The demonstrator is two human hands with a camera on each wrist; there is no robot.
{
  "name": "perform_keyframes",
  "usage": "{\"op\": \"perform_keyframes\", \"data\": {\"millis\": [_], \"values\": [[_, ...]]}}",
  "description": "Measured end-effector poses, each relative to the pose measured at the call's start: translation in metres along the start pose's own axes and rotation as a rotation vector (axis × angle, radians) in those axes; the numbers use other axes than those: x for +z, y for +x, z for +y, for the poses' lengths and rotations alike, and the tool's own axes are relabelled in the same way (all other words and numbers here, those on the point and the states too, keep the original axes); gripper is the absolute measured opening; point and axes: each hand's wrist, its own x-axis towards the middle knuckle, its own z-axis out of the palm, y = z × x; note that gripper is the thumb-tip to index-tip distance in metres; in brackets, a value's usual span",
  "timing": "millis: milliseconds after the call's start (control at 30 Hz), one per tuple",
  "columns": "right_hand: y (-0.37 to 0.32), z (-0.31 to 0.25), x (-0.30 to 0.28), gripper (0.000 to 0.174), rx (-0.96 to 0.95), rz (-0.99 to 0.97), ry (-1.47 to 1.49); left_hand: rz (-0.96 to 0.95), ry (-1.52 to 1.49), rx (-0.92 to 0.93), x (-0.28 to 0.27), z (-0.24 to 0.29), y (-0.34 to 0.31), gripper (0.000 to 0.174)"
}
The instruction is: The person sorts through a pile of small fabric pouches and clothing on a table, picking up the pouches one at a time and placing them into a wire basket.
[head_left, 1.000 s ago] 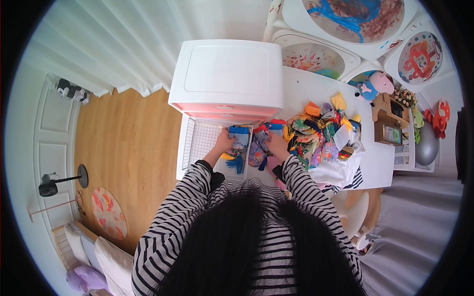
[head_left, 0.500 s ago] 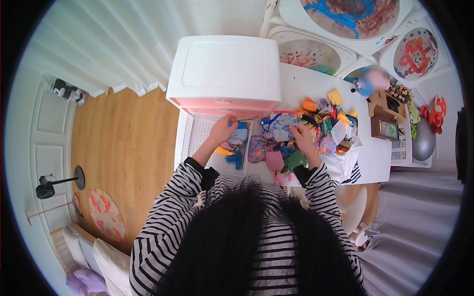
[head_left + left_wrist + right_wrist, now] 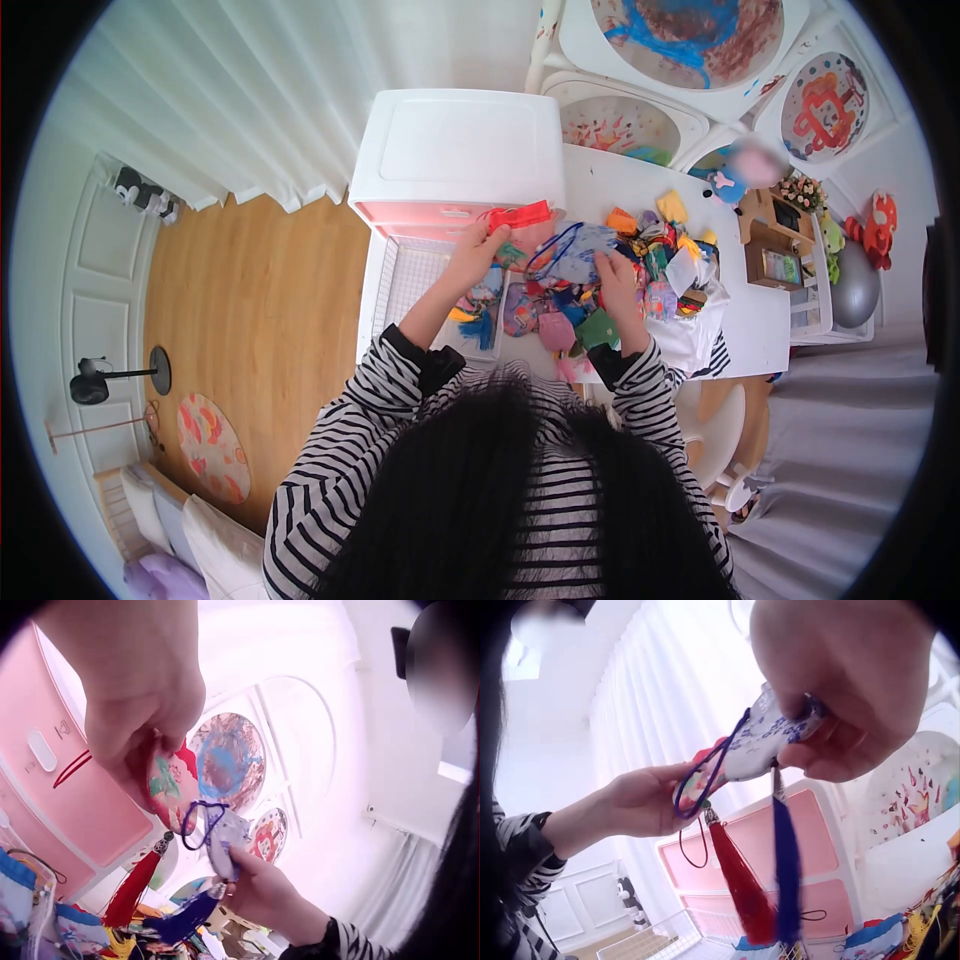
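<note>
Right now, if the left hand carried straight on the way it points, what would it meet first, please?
Most likely the pink drawer front of the white drawer unit, just beyond the left hand and the red pouch it pinches. Depth is unclear, since the hand is raised.

White curtains (image 3: 250, 90), wooden floor (image 3: 270, 300), white table (image 3: 610, 185)

Left hand (image 3: 470, 258) now up out of wire basket (image 3: 400, 285), pinches red pouch (image 3: 518, 216) in front of pink drawers (image 3: 420, 213). Right hand (image 3: 618, 285) now off colourful pile (image 3: 665, 275), holds blue-white pouch (image 3: 580, 250) raised close beside red pouch. Red tassel (image 3: 739, 881) and blue tassel (image 3: 786, 870) now hang free, side by side.
</note>
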Motion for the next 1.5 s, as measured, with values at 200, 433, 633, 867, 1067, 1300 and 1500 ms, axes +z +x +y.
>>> {"op": "perform_keyframes", "data": {"millis": [200,433,633,867,1067,1300,1500], "values": [[-0.004,-0.034,0.008,0.024,0.019,-0.133,0.198,0.010,-0.260,-0.126,0.002,0.000,-0.012,0.027],[-0.003,-0.038,0.056,0.021,0.044,-0.333,0.032,-0.026,0.098,0.044,0.011,0.005,-0.023,0.024],[-0.004,-0.006,0.028,0.018,0.095,-0.273,0.061,0.148,-0.050,-0.110,-0.046,-0.042,-0.012,0.024],[-0.018,0.070,0.003,0.024,0.245,-0.380,-0.371,0.113,-0.086,-0.535,-0.053,-0.145,0.007,0.041],[-0.027,0.122,0.021,0.035,0.176,-0.574,-0.604,0.143,0.494,-0.427,-0.043,-0.191,0.023,0.057],[-0.038,0.123,0.042,0.033,-0.107,-0.393,-1.016,0.064,0.842,-0.463,-0.053,-0.153,0.003,0.068],[-0.035,0.143,0.034,0.019,-0.263,-0.450,-1.112,-0.031,0.435,-0.441,-0.051,-0.139,-0.014,0.064]]}}
